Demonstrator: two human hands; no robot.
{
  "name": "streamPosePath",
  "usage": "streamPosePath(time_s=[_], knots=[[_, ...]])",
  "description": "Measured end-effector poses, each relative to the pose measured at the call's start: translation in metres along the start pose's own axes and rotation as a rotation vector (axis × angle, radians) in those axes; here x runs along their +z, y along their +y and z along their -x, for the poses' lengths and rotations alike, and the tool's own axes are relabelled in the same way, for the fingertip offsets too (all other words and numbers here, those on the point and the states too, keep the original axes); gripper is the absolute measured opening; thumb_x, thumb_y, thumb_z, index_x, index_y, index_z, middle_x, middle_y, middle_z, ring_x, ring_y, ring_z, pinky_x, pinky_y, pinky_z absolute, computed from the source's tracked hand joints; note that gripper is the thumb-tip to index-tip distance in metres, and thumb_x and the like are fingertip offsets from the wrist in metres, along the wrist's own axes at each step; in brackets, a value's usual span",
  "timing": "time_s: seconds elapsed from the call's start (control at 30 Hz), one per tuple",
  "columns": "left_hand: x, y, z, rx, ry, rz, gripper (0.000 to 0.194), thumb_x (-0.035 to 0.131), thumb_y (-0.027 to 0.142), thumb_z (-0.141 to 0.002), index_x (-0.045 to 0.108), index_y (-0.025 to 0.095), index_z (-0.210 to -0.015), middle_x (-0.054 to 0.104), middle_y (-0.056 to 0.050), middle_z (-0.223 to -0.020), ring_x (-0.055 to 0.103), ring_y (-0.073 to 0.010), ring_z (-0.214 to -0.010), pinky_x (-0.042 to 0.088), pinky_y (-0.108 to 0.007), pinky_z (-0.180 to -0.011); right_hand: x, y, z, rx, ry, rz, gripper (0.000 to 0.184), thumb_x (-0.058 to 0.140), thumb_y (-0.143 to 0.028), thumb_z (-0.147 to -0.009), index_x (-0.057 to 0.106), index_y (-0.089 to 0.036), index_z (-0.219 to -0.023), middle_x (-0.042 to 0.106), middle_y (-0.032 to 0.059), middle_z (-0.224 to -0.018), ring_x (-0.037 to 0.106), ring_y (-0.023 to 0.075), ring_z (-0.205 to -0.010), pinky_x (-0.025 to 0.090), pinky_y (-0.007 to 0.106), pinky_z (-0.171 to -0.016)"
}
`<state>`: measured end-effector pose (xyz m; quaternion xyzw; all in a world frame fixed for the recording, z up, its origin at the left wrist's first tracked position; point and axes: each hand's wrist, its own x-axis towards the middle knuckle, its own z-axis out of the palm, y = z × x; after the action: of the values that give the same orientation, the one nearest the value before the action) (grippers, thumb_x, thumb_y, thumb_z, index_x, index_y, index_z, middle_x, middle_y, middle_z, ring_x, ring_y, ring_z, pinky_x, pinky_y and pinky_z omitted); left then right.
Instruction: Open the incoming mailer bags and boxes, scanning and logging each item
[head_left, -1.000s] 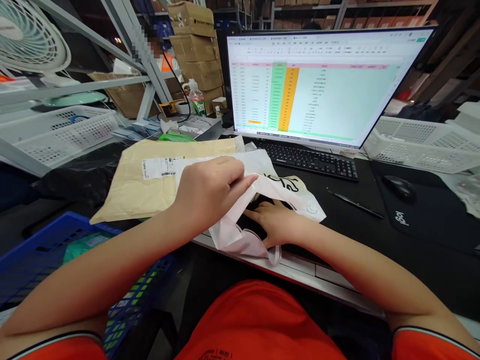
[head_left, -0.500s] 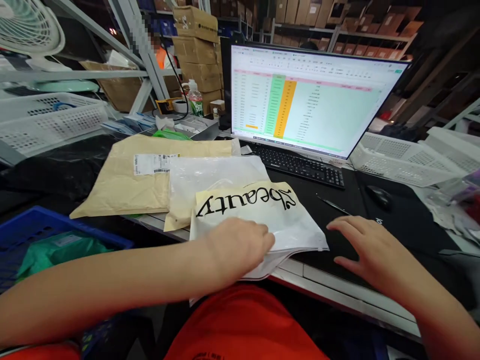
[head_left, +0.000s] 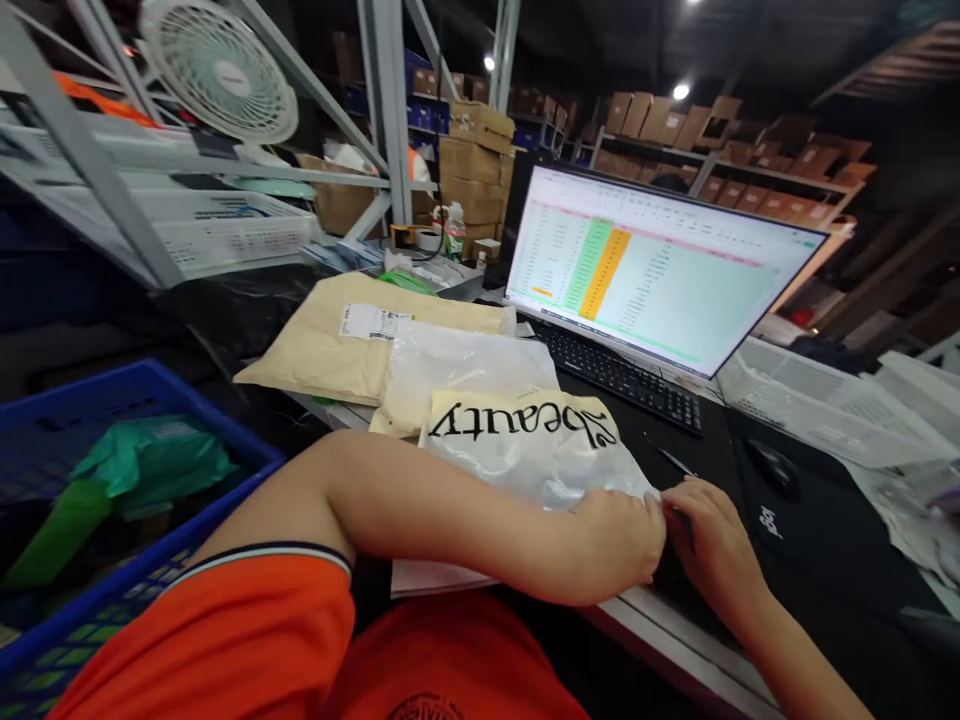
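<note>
A white plastic pouch (head_left: 517, 465) printed with the black word "beauty", upside down from here, lies at the front edge of the desk. My left hand (head_left: 611, 540) reaches across it and is closed on its right end. Right beside it, my right hand (head_left: 705, 525) pinches at the same corner, its fingertips nearly touching the left hand. The exact grip of both hands is partly hidden by the fingers. Under the pouch's far side lies a frosted white bag (head_left: 472, 355), overlapping a large tan padded envelope (head_left: 322, 350) with a white label.
A monitor (head_left: 652, 270) stands behind a black keyboard (head_left: 622, 375). A pen (head_left: 675, 460) and a mouse (head_left: 772, 465) lie on the dark mat. At left is a blue crate (head_left: 247, 440) holding green packages. White baskets (head_left: 802, 400) stand at the right; a fan (head_left: 221, 70) is at upper left.
My left hand has slid right along the pouch to its corner. My right hand has moved in to meet it, its fingers closing. The head view has tilted up and turned left.
</note>
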<state>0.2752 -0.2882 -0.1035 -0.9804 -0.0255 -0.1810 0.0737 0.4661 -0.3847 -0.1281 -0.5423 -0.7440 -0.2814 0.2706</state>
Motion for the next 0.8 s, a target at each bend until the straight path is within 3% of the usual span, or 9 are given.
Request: streamPosePath(time_s=[0.1, 0.17, 0.27, 0.43, 0.6, 0.7, 0.8], knots=[[-0.01, -0.006, -0.007, 0.062, -0.014, 0.054, 0.021, 0.048, 0.009, -0.094, 0.069, 0.007, -0.096, 0.071, -0.016, -0.08, 0.072, -0.027, -0.071, 0.051, -0.037, -0.047, -0.007, -0.008, -0.012, -0.022, 0.018, -0.066, 0.012, 0.056, -0.015, -0.097, 0.059, -0.022, -0.107, 0.072, 0.0025, -0.087, 0.071, 0.0183, -0.078, 0.06, 0.03, -0.071], [-0.02, -0.013, -0.006, 0.098, -0.075, 0.103, 0.019, 0.051, 0.007, -0.092, 0.07, 0.011, -0.091, 0.073, -0.014, -0.079, 0.073, -0.0273, -0.07, 0.051, -0.038, -0.044, -0.015, -0.016, -0.02, -0.008, -0.044, -0.113, 0.01, 0.055, -0.017, -0.097, 0.06, -0.025, -0.101, 0.072, -0.001, -0.081, 0.07, 0.0156, -0.067, 0.058, 0.024, -0.06], [-0.031, -0.024, 0.001, 0.104, -0.174, 0.14, 0.015, 0.058, 0.004, -0.086, 0.07, 0.014, -0.086, 0.074, -0.01, -0.077, 0.073, -0.0258, -0.066, 0.045, -0.037, -0.037, -0.026, -0.018, -0.024, 0.043, -0.168, -0.188, 0.01, 0.055, -0.024, -0.098, 0.063, -0.028, -0.093, 0.072, -0.0037, -0.079, 0.071, 0.0146, -0.065, 0.058, 0.021, -0.057], [-0.038, -0.045, 0.041, -0.038, -0.299, 0.074, 0.016, 0.064, 0.003, -0.08, 0.071, 0.018, -0.08, 0.076, -0.007, -0.078, 0.073, -0.0243, -0.067, 0.037, -0.034, -0.039, -0.033, 0.022, 0.006, 0.191, -0.163, -0.175, 0.02, 0.06, -0.045, -0.097, 0.07, -0.029, -0.093, 0.075, -0.0036, -0.081, 0.073, 0.0153, -0.064, 0.06, 0.018, -0.057], [-0.054, -0.071, 0.095, -0.188, -0.491, 0.033, 0.012, 0.072, 0.015, -0.084, 0.071, 0.019, -0.072, 0.074, -0.005, -0.07, 0.071, -0.0243, -0.065, 0.031, -0.032, -0.045, -0.023, 0.052, 0.047, 0.339, -0.29, -0.256, 0.026, 0.06, -0.05, -0.094, 0.075, -0.029, -0.091, 0.076, 0.0002, -0.091, 0.075, 0.0177, -0.077, 0.062, 0.02, -0.07], [-0.077, -0.093, 0.117, -0.327, -0.412, 0.092, 0.023, 0.068, 0.026, -0.091, 0.067, 0.019, -0.069, 0.071, -0.003, -0.066, 0.068, -0.0204, -0.063, 0.034, -0.028, -0.051, -0.022, 0.051, 0.05, 0.41, -0.255, -0.276, 0.028, 0.061, -0.052, -0.093, 0.075, -0.028, -0.09, 0.075, 0.0025, -0.091, 0.074, 0.0193, -0.08, 0.062, 0.023, -0.071], [-0.106, -0.115, 0.133, -0.46, -0.087, 0.194, 0.025, 0.056, 0.025, -0.098, 0.065, 0.02, -0.075, 0.07, 0.001, -0.071, 0.066, -0.015, -0.066, 0.041, -0.024, -0.059, -0.03, 0.047, 0.035, 0.587, -0.084, -0.29, 0.03, 0.059, -0.055, -0.093, 0.071, -0.027, -0.091, 0.073, 0.0043, -0.096, 0.073, 0.0217, -0.087, 0.061, 0.026, -0.074]])
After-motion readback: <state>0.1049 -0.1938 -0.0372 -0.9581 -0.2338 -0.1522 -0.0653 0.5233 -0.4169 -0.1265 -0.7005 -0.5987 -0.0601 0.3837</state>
